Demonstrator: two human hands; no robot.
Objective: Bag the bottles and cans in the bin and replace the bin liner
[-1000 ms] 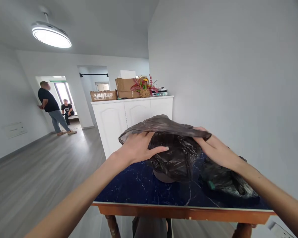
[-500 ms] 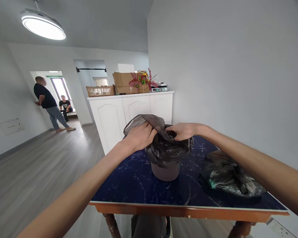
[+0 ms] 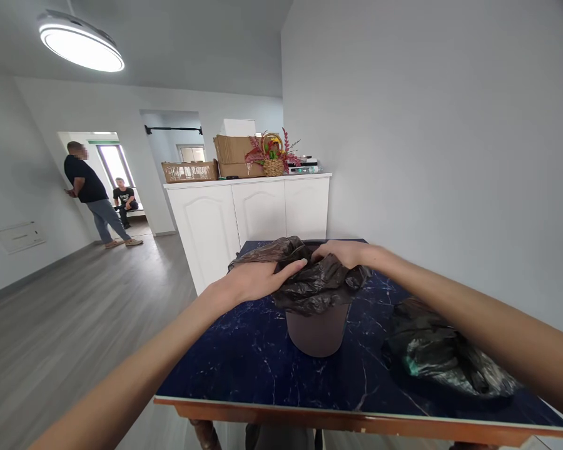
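A grey-brown trash can (image 3: 316, 331) stands upright on the dark blue marbled table. A thin black garbage bag (image 3: 315, 290) drapes over its rim and hangs partway down its outside. On the left side of the opening, my left hand (image 3: 256, 279) grips a loose fold of the bag, thumb stretched out on top and fingers hidden under the plastic. My right hand (image 3: 340, 251) is closed on the bag at the rim's right side, its fingertips partly hidden in the folds. The inside of the can is mostly out of sight.
A second black plastic bag (image 3: 445, 350), filled and knotted, lies on the table (image 3: 244, 369) under my right forearm. Beyond is a white cabinet (image 3: 260, 209) with cardboard boxes (image 3: 237, 153) and a flower basket (image 3: 273, 165). Two people (image 3: 94, 190) are at the far left.
The bag's raised left part has come down lower over the rim. My left hand has moved slightly down and left, its thumb now stretched out. My right hand stays at the rim.
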